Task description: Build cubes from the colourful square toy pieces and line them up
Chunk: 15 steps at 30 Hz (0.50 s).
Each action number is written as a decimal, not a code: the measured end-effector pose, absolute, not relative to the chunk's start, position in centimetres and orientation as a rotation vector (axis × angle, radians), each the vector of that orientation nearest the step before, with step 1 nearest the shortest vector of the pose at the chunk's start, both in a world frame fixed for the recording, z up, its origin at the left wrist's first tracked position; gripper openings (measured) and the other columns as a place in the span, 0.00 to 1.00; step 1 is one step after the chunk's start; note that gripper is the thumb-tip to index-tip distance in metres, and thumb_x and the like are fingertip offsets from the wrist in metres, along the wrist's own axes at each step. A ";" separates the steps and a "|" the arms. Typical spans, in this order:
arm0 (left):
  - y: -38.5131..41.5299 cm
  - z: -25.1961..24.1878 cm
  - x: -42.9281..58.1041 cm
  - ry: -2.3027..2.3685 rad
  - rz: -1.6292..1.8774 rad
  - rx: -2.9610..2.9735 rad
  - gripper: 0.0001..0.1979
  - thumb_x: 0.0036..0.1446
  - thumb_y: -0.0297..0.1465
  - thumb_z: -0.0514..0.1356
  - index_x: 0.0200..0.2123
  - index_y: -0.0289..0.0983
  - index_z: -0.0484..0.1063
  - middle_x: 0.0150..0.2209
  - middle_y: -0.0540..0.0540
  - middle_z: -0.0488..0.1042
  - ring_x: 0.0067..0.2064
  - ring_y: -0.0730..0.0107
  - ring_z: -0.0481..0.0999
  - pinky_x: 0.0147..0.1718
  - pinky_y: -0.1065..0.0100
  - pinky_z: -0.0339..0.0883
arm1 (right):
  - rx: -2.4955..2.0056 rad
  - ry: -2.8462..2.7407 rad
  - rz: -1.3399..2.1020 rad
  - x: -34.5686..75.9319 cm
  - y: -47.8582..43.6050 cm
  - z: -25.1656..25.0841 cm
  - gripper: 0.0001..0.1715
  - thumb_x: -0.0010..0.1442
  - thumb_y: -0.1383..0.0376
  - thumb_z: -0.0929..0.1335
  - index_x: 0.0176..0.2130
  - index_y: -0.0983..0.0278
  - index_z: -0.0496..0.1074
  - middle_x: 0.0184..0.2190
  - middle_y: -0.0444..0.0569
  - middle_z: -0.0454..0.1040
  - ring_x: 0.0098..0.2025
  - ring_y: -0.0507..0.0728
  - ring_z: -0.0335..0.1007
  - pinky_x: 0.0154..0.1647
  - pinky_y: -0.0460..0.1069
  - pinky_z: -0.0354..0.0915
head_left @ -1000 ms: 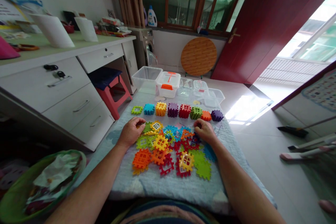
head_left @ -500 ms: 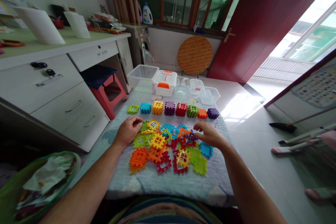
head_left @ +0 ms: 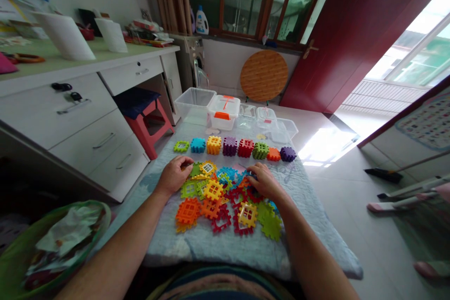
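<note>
My left hand (head_left: 175,176) rests at the left edge of a loose pile of plastic interlocking tiles, fingers curled beside a green tile (head_left: 196,169). What lies between those fingers is hidden. My right hand (head_left: 264,181) reaches over the pile's right side, thumb and fingers apart, its tips at blue tiles (head_left: 240,178) and an orange one. A yellow window tile (head_left: 213,190) lies mid-pile, with an orange tile (head_left: 187,211) lower left. At the front right are another yellow tile (head_left: 247,214) and lime-green tiles (head_left: 270,222).
Behind the pile runs a row of colour-sorted tile stacks, including a yellow stack (head_left: 213,145) and a red stack (head_left: 245,148). Farther back stand a clear bin (head_left: 195,103), a lidded box with orange clips (head_left: 224,111) and smaller clear containers. A red stool (head_left: 149,126) is left of the cloth-covered table (head_left: 183,248).
My right hand has moved left and inward, from the pile's right edge onto its blue and orange tiles. My left hand keeps its place by the green tile. The view has shifted slightly.
</note>
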<state>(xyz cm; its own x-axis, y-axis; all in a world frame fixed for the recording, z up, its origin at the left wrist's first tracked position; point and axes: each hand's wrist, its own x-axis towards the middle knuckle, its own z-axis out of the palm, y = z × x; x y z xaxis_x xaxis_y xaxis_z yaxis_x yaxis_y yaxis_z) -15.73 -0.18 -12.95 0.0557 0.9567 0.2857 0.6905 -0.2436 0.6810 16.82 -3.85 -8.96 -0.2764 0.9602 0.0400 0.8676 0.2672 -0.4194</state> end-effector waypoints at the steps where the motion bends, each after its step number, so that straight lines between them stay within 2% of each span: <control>1: -0.2 -12.9 -15.7 1.653 1.008 1.978 0.10 0.53 0.36 0.55 0.35 0.38 0.72 0.36 0.46 0.74 0.38 0.63 0.74 0.42 0.64 0.69 | -1.646 -2.236 0.470 17.0 -3.8 -9.1 0.11 0.59 0.67 0.67 0.42 0.65 0.75 0.37 0.52 0.71 0.42 0.58 0.65 0.46 0.51 0.60; 5: -0.3 -12.7 -15.6 1.662 1.005 1.974 0.10 0.52 0.36 0.56 0.34 0.38 0.72 0.36 0.46 0.74 0.38 0.63 0.74 0.43 0.63 0.69 | -1.502 -2.056 0.513 17.6 -3.7 -9.6 0.06 0.56 0.69 0.67 0.35 0.64 0.74 0.31 0.46 0.68 0.34 0.54 0.65 0.39 0.48 0.61; 8: -0.4 -12.7 -15.6 1.657 1.008 1.974 0.10 0.52 0.36 0.56 0.34 0.38 0.72 0.36 0.46 0.74 0.39 0.62 0.74 0.43 0.63 0.69 | -1.423 -1.859 0.441 18.4 -3.6 -9.7 0.06 0.58 0.66 0.67 0.36 0.63 0.75 0.30 0.45 0.67 0.31 0.52 0.63 0.35 0.47 0.62; 12: -0.3 -13.0 -15.8 1.662 1.003 1.980 0.10 0.52 0.36 0.56 0.34 0.38 0.72 0.36 0.46 0.74 0.39 0.62 0.75 0.44 0.63 0.69 | -1.459 -1.790 0.186 19.2 -3.6 -9.9 0.09 0.60 0.65 0.66 0.38 0.62 0.77 0.33 0.48 0.68 0.37 0.56 0.65 0.41 0.51 0.63; 15: -0.2 -13.2 -15.8 1.662 1.007 1.972 0.10 0.53 0.36 0.56 0.35 0.38 0.72 0.36 0.46 0.74 0.39 0.63 0.75 0.43 0.64 0.69 | -1.499 -1.959 0.194 19.4 -3.9 -9.9 0.09 0.58 0.66 0.67 0.38 0.61 0.77 0.35 0.50 0.68 0.40 0.58 0.65 0.45 0.53 0.63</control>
